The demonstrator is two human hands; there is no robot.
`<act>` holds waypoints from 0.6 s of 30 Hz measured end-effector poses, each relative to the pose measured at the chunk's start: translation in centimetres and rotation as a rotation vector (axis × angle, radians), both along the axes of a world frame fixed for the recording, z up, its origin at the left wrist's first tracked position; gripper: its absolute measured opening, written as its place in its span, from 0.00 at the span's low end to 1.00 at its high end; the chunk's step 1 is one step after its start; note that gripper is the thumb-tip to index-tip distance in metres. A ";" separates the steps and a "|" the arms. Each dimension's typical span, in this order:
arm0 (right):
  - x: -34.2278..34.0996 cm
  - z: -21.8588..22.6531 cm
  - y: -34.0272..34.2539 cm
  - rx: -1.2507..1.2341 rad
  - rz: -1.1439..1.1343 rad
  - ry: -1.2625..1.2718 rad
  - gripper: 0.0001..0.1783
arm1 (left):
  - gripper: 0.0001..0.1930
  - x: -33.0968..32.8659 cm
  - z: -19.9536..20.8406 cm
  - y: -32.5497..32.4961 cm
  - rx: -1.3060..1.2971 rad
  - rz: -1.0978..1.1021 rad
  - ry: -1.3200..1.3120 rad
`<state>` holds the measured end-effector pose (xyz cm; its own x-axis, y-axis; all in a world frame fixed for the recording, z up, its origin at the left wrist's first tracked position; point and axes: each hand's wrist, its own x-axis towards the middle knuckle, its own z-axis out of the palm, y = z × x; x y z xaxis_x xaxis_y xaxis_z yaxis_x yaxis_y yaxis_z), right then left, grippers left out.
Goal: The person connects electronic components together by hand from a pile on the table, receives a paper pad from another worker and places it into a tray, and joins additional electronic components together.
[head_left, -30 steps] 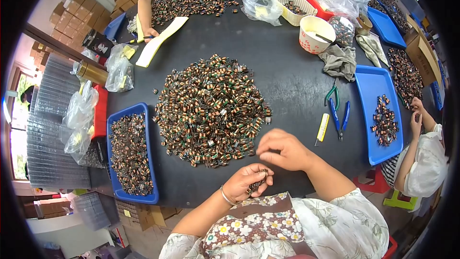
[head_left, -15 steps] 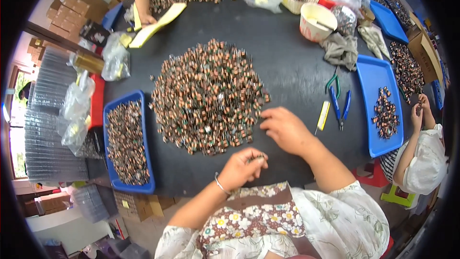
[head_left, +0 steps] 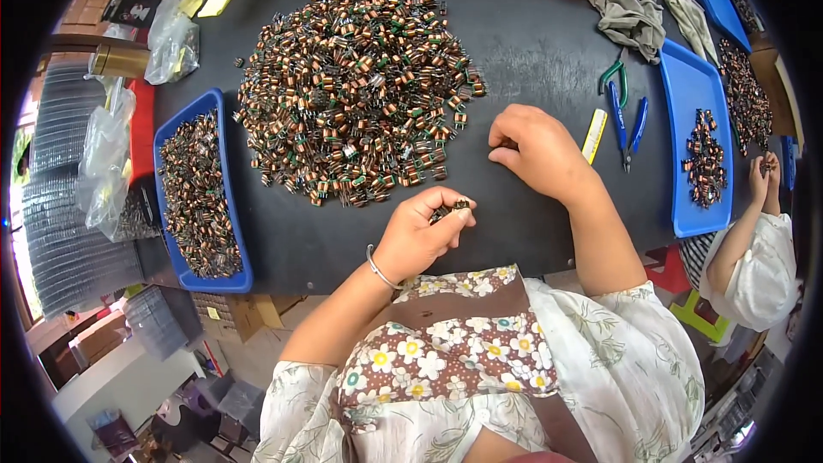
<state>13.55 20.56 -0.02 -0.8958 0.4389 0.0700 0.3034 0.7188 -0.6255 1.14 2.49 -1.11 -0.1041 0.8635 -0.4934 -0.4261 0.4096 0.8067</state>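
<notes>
- View shifted, so everything on the table (head_left: 514, 43) sits higher; the right hand (head_left: 542, 154) is slightly farther from the pile (head_left: 356, 94).
- The left hand (head_left: 420, 236) pinches coils (head_left: 462, 204) near the pile's near edge, number hidden; the right fingers curl, and I cannot tell whether they hold anything.
- Coils look light, stiff, with bendable leads; best gripped by the wound body.
- One pile, one left tray (head_left: 242, 278), one right tray (head_left: 686, 69), two pliers (head_left: 639, 123), one yellow tool (head_left: 593, 135); coils past counting.

Black table (head_left: 531, 60), grey floor (head_left: 267, 345), red stool (head_left: 669, 269) at right; at far left, what seems a bright window (head_left: 25, 141)
</notes>
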 end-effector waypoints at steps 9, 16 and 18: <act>0.0 1.2 -0.9 -0.617 0.128 0.061 0.08 | 0.06 -0.1 -0.2 -0.1 0.015 0.026 -0.014; -0.6 0.6 -2.3 -0.996 0.281 0.135 0.07 | 0.09 -1.7 -0.6 -0.3 0.075 -0.012 -0.357; -0.8 0.2 -2.8 -0.858 0.295 0.237 0.07 | 0.10 -2.1 -0.7 -0.3 0.125 -0.040 -0.484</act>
